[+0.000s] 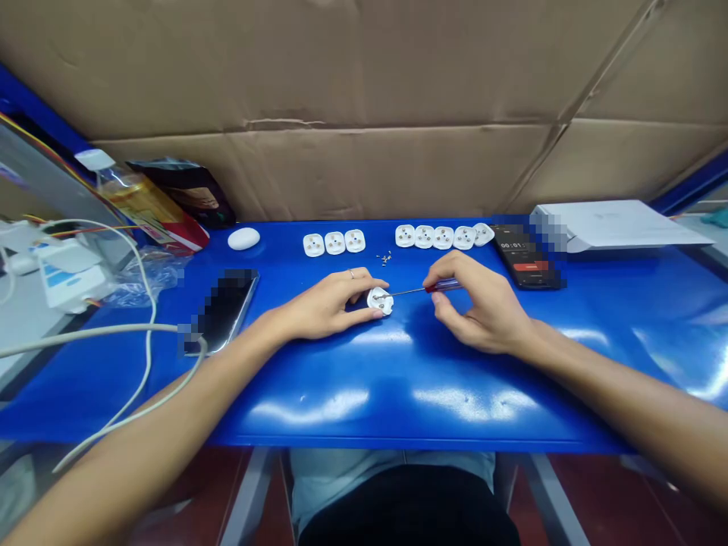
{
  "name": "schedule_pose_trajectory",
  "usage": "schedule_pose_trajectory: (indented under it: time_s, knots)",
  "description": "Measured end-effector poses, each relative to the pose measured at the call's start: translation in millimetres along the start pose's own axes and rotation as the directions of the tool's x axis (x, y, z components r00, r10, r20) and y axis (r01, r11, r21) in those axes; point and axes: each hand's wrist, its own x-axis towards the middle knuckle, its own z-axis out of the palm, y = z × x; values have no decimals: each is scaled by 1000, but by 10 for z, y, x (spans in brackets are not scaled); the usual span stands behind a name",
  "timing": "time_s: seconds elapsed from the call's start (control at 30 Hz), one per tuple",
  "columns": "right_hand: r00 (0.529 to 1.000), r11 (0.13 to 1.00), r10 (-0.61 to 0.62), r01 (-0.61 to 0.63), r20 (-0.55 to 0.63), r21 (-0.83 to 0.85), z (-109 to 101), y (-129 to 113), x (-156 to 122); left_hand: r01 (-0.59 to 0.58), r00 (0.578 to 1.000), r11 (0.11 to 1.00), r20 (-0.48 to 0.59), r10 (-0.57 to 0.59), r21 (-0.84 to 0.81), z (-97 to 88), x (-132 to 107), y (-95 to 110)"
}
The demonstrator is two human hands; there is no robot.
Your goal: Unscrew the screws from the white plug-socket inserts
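My left hand [335, 302] pinches a small white plastic housing [387, 306] with metal contacts inside, holding it against the blue table. In my right hand [483, 303] is a screwdriver [409, 292] with a red and clear handle, gripped between thumb and fingers. Its thin shaft points left, and the tip reaches into the white housing. Just beyond, a few tiny screws [385, 259] lie loose in a small scatter. Three similar white housings [334, 243] stand in a row at the back, and several more [444, 238] form a row to their right.
A phone [526, 262] showing a timer and a white box [619, 224] lie at the right. On the left are another phone [227, 307], a white oval case [244, 239], a bottle [142, 201] and a pale cable [149, 341] crossing near my left forearm. Cardboard [353, 167] walls the back.
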Motion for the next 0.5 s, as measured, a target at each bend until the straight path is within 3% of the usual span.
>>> schedule_pose_trajectory:
  time_s: [0.2,0.33,0.5]
  knots:
    - [997,999,34,-35,-65,-9,-9,11,8,8,1000,1000,1,-8,5,-13,1,-4]
    - [981,989,125,-136,-149,-63,7,109,28,51,998,999,-35,-51,2,-25,1,-5]
    - [965,966,246,-252,-95,-59,94,245,37,50,994,998,-96,-53,-31,-20,27,12]
